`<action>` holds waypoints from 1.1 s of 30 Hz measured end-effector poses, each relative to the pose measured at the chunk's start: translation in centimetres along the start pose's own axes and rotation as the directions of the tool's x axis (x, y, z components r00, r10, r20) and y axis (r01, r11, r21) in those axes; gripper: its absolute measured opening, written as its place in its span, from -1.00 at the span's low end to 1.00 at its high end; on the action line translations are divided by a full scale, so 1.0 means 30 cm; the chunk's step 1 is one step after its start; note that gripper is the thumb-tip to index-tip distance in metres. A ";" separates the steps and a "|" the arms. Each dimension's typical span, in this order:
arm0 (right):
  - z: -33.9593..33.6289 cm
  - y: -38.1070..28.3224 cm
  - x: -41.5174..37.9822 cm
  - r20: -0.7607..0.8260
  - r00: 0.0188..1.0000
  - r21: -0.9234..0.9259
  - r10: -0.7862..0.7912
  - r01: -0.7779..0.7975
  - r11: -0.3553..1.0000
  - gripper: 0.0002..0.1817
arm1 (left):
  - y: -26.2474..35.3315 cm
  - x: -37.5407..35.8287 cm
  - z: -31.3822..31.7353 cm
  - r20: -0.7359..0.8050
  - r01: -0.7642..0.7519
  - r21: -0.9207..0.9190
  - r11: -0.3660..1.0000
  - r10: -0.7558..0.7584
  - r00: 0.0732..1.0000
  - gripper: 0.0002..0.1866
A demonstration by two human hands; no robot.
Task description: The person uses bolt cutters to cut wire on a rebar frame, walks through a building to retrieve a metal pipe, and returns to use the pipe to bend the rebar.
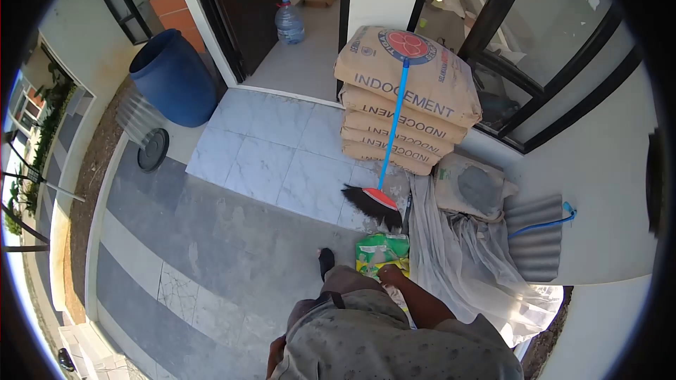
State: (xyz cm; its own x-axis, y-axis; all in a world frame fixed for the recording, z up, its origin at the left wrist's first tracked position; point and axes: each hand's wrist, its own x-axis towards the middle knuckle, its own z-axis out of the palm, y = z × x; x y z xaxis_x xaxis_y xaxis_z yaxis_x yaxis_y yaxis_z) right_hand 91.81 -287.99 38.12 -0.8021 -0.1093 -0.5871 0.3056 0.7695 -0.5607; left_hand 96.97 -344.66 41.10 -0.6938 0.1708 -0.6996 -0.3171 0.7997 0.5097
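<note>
My right hand [389, 274] is low in front of me, at the yellow lower edge of a green and yellow bag [382, 250]; its fingers are too small to make out. Beside my left hip is my left hand [277, 349], mostly hidden by my shirt. A broom with a blue handle [396, 119], red head and black bristles leans on a stack of brown cement bags [415, 91]. Right of the green bag lies a translucent plastic sheet [465, 253].
A blue barrel [176, 84] and a black round lid [153, 150] stand at the left. A water jug [289, 23] is inside the doorway. An opened cement bag [472, 186] and corrugated sheets [539, 239] are at the right. Marble tiles [260, 148] form a step.
</note>
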 end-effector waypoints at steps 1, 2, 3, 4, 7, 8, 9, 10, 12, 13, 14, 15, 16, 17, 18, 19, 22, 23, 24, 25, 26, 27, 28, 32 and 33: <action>-0.079 -0.054 0.052 -0.095 0.989 0.301 0.116 -0.083 0.950 -0.84 | 0.069 0.056 -0.048 0.010 -0.005 0.033 0.999 0.005 1.000 -0.62; -0.287 -0.276 0.076 -0.039 0.938 0.523 0.343 -0.274 0.807 -0.82 | 0.110 0.118 -0.121 -0.001 -0.009 0.017 1.000 0.009 1.000 -0.62; -0.363 -0.304 0.175 -0.150 0.958 0.453 0.244 -0.153 0.879 -0.81 | 0.148 0.186 -0.205 -0.018 -0.015 0.001 1.000 0.015 1.000 -0.63; -0.430 -0.323 0.275 -0.247 0.959 0.365 0.136 -0.038 0.930 -0.80 | 0.183 0.261 -0.297 -0.040 -0.040 -0.018 0.999 0.039 0.998 -0.64; -0.651 -0.448 0.570 -0.420 0.907 0.278 0.024 0.104 0.955 -0.78 | 0.256 0.537 -0.569 -0.168 -0.269 -0.122 0.955 0.248 0.954 -0.66; -0.771 -0.549 0.643 -0.403 0.911 0.328 0.088 0.053 0.943 -0.77 | 0.265 0.643 -0.648 -0.232 -0.398 -0.195 0.896 0.352 0.907 -0.67; -0.862 -0.615 0.726 -0.388 0.910 0.374 0.150 0.007 0.927 -0.76 | 0.343 0.736 -0.748 -0.116 -0.062 -0.448 0.892 0.010 0.993 -0.66; -0.910 -0.619 0.843 -0.346 0.921 0.438 0.179 -0.010 0.899 -0.76 | 0.537 0.786 -0.867 0.030 0.228 -0.664 0.712 -0.280 0.960 -0.65; -1.060 -0.731 0.959 -0.401 0.895 0.429 0.197 -0.006 0.903 -0.74 | 0.706 0.925 -1.066 0.107 0.350 -0.715 0.605 -0.399 0.911 -0.62; -1.093 -0.757 1.025 -0.410 0.880 0.453 0.240 -0.032 0.891 -0.74 | 0.718 1.028 -1.150 0.127 0.343 -0.761 0.551 -0.392 0.911 -0.58; -1.133 -0.764 1.079 -0.429 0.860 0.472 0.278 -0.049 0.880 -0.74 | 0.742 1.127 -1.241 0.151 0.396 -0.750 0.529 -0.446 0.882 -0.63; -1.151 -0.776 1.086 -0.427 0.845 0.489 0.321 -0.083 0.868 -0.74 | 0.730 1.236 -1.328 0.202 0.455 -0.739 0.498 -0.480 0.854 -0.67; -1.177 -0.801 1.083 -0.248 0.864 0.588 0.439 -0.226 0.776 -0.76 | 0.720 1.340 -1.405 0.253 0.510 -0.726 0.461 -0.511 0.822 -0.71; -1.221 -0.820 1.092 -0.074 0.848 0.656 0.525 -0.355 0.666 -0.77 | 0.807 1.403 -1.499 0.233 0.509 -0.705 0.494 -0.516 0.824 -0.74; -1.212 -0.783 1.123 0.022 0.847 0.642 0.531 -0.419 0.642 -0.81 | 0.904 1.471 -1.596 0.211 0.503 -0.683 0.529 -0.517 0.830 -0.78; -1.141 -0.687 1.167 -0.047 0.914 0.534 0.403 -0.318 0.783 -0.80 | 1.059 1.511 -1.706 0.189 0.503 -0.654 0.566 -0.521 0.832 -0.80; -1.007 -0.491 1.288 -0.163 0.976 0.309 0.143 -0.087 0.947 -0.79 | 1.373 1.737 -1.978 0.145 0.335 -0.566 0.753 -0.310 0.940 -0.89; -1.001 -0.477 1.322 -0.146 0.975 0.360 0.168 -0.106 0.927 -0.83 | 1.454 1.847 -2.054 0.149 0.330 -0.501 0.801 -0.295 0.944 -0.79; -1.043 -0.538 1.324 -0.073 0.934 0.486 0.349 -0.273 0.831 -0.86 | 1.549 1.942 -2.115 0.140 0.287 -0.501 0.816 -0.250 0.958 -0.83; -1.102 -0.589 1.358 -0.001 0.904 0.556 0.427 -0.354 0.752 -0.87 | 1.563 2.102 -2.174 0.219 0.244 -0.526 0.815 -0.147 0.965 -0.79; -1.143 -0.621 1.397 0.072 0.864 0.615 0.499 -0.432 0.660 -0.86 | 1.731 2.111 -2.228 0.167 0.172 -0.462 0.870 -0.105 0.980 -0.71; -1.186 -0.633 1.451 0.116 0.864 0.640 0.490 -0.442 0.628 -0.86 | 1.907 2.109 -2.268 0.112 0.141 -0.544 0.827 -0.096 0.989 -0.79; -1.238 -0.640 1.515 0.157 0.865 0.663 0.477 -0.450 0.598 -0.86 | 2.032 2.139 -2.289 0.053 0.103 -0.621 0.777 -0.089 0.995 -0.85; -1.626 -0.757 1.832 0.049 0.796 0.727 0.604 -0.443 0.525 -0.86 | 2.239 2.423 -2.321 0.133 0.093 -0.500 0.861 -0.030 0.991 -0.60; -1.707 -0.738 1.939 -0.032 0.827 0.630 0.562 -0.420 0.654 -0.87 | 2.293 2.460 -2.312 0.117 0.128 -0.503 0.855 -0.079 0.990 -0.64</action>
State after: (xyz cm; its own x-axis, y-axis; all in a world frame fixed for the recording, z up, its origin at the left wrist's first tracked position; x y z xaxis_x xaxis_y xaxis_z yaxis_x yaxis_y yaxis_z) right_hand 12.13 -279.17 46.27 -0.5079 0.3619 -0.7817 0.8595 0.1526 -0.4879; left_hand -20.87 -316.96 59.26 -0.5859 0.1734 -0.7916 -0.6850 0.4159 0.5981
